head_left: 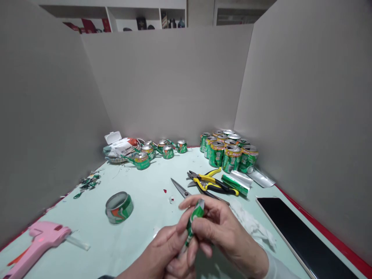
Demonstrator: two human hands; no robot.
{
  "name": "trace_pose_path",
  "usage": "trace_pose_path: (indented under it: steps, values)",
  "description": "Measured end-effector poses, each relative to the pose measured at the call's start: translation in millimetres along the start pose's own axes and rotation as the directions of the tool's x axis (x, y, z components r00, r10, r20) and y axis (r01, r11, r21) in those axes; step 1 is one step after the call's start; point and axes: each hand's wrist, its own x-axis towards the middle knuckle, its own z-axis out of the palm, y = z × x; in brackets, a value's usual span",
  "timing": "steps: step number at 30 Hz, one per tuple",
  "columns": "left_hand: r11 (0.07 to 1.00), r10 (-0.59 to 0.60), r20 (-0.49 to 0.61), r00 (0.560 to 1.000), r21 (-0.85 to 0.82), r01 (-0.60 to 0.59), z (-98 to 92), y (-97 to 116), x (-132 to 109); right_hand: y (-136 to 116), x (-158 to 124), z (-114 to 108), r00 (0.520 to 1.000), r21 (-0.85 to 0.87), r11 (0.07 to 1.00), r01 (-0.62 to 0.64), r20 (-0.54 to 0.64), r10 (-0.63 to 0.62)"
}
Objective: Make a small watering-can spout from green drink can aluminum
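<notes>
Left hand point(173, 246) and right hand point(222, 228) pinch a green metal piece point(198, 211), closed grip partly hiding it.

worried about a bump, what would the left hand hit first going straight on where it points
The left hand would probably meet the right hand first, at the green piece both hold; depth is unclear.

Between my left hand point(167, 248) and right hand point(225, 224) I am holding a strip point(197, 211); beyond it, scissors point(180, 188) are lying, pliers point(217, 188) beside them. Cans point(231, 159) are standing behind, shortened cans point(167, 152) left of them near a wipes pack point(123, 147). To my left a can ring point(123, 211) is sitting, a glue gun point(48, 237) nearer; a phone point(302, 232) is lying right.
</notes>
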Motion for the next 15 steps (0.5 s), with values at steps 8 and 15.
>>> trace_pose_path:
  steps: [8,15]
  values:
    - [1.000,-0.002,0.078,0.997,-0.010,0.003,-3.5,-1.2,0.9,-1.2,0.8,5.4,0.980,-0.054,0.998,-0.020,-0.197,0.008]
    - [0.975,0.096,-0.014,0.995,0.200,-0.092,-5.0,-9.5,3.7,6.5,-0.4,13.9,0.920,-0.166,0.985,-0.052,-0.391,-0.017]
